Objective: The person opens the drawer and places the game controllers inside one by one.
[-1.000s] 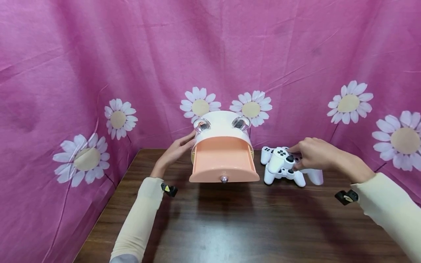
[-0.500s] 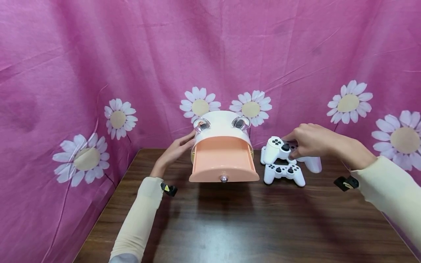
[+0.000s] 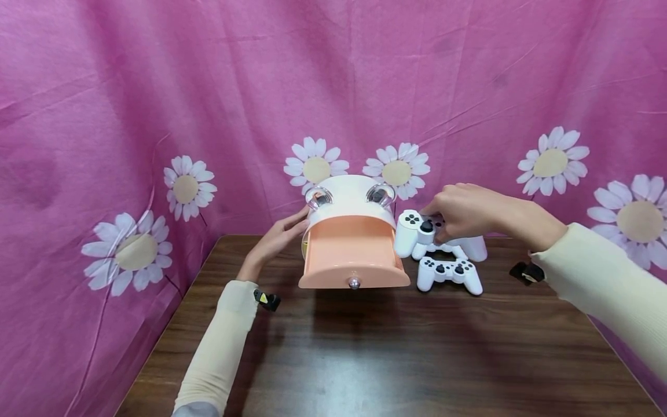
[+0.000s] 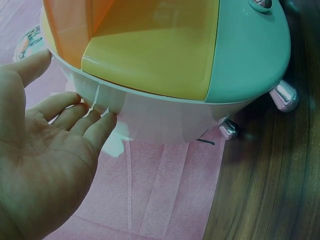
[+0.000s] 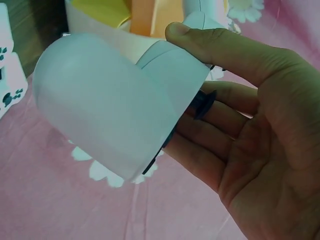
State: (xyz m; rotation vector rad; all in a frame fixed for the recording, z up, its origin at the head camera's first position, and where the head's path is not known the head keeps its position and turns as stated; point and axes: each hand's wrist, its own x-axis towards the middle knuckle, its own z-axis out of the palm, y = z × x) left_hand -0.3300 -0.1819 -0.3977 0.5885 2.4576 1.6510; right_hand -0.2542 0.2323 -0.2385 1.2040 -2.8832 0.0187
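Note:
A rounded white box [image 3: 348,197] with two shiny eye-like bulbs stands at the back middle of the table. Its orange drawer [image 3: 351,246] is pulled out towards me and looks bare inside. My left hand [image 3: 278,240] rests its fingertips on the box's left side; in the left wrist view those fingers [image 4: 102,131] lie against the white wall below yellow and green sections [image 4: 250,55]. To the right, my right hand [image 3: 471,211] pinches a white game controller [image 3: 407,238] by its middle, thumb on one face, fingers on the other. The controller hangs raised beside the drawer, overlapping its right edge in the head view.
Under the raised controller, another white controller [image 3: 449,273] lies on the brown wooden table [image 3: 344,353], with one more [image 3: 419,251] partly hidden behind it. A pink curtain [image 3: 250,104] printed with daisies hangs close behind and at both sides.
My right hand has lifted the controller off the others and carried it left towards the box. The left hand, box and drawer stay as they were.

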